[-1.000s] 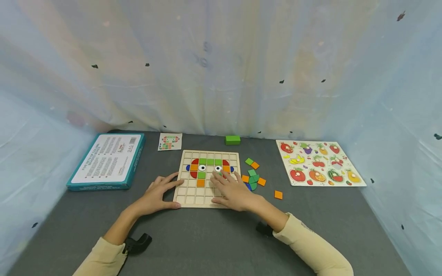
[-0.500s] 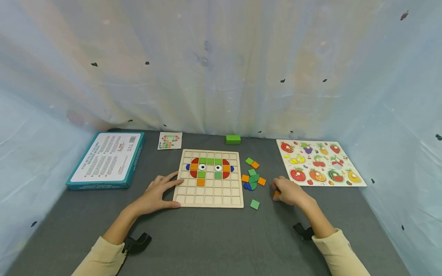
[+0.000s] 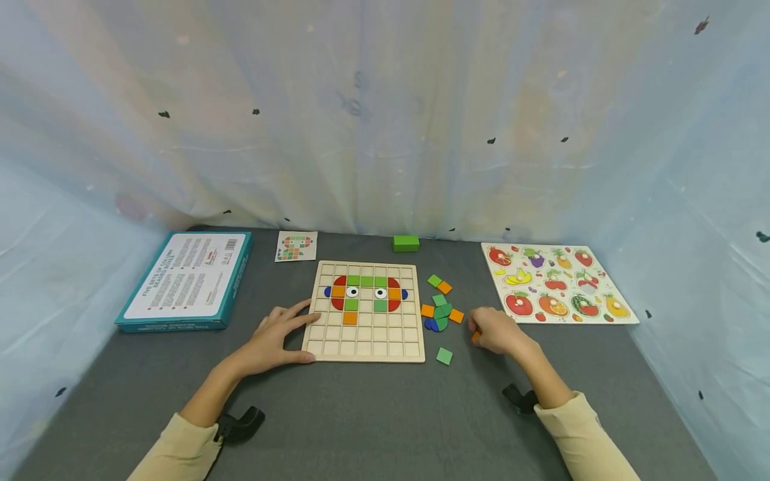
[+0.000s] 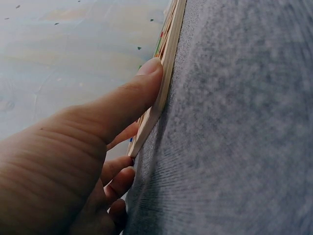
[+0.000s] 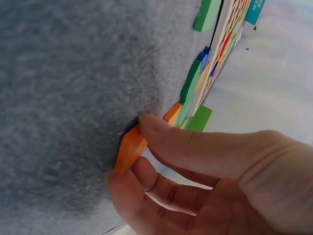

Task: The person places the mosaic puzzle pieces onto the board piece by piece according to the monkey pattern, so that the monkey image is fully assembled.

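The wooden grid board (image 3: 363, 341) holds red, orange, green and blue pieces and two eye pieces in its upper half, with one orange square lower down. My left hand (image 3: 273, 341) rests at the board's left edge, thumb on the near corner and fingers spread along the side; the left wrist view shows the thumb on the rim (image 4: 168, 63). Right of the loose pieces, my right hand (image 3: 498, 331) pinches an orange square (image 5: 130, 149) between thumb and finger, just at the cloth. A green square (image 3: 444, 356) lies alone near the board's lower right corner.
Loose orange, green and blue pieces (image 3: 442, 311) lie right of the board. Behind it are a pattern card (image 3: 296, 246) and a green block (image 3: 406, 244). A teal box (image 3: 183, 277) stands left; a fruit picture board (image 3: 556, 287) lies right.
My right hand has left the board for the right side and taken hold of the orange square, shifting slightly left since. The green square now shows on the cloth. My left hand stays put.
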A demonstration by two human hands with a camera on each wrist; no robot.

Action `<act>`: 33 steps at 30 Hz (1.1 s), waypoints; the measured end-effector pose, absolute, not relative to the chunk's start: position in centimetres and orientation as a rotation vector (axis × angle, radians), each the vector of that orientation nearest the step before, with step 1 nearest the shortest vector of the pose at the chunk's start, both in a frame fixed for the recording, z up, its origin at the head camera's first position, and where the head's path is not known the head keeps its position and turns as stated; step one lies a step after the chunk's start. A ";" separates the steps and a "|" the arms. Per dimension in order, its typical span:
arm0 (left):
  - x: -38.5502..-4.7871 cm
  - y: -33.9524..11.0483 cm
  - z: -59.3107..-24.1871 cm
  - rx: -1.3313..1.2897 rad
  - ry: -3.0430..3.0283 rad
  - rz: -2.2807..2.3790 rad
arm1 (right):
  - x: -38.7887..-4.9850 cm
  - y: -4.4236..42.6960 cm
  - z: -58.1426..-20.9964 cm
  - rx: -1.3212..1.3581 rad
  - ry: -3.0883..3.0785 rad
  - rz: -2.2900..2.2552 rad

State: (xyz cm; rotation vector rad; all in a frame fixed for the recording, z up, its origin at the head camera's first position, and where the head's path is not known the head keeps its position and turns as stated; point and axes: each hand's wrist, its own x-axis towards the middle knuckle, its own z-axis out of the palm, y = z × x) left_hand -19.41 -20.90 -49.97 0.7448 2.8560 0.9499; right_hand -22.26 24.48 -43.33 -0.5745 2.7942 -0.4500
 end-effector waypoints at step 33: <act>-19.4 -20.7 -49.7 0.717 2.849 0.939 | -25.5 9.5 -43.9 -0.997 2.598 -1.035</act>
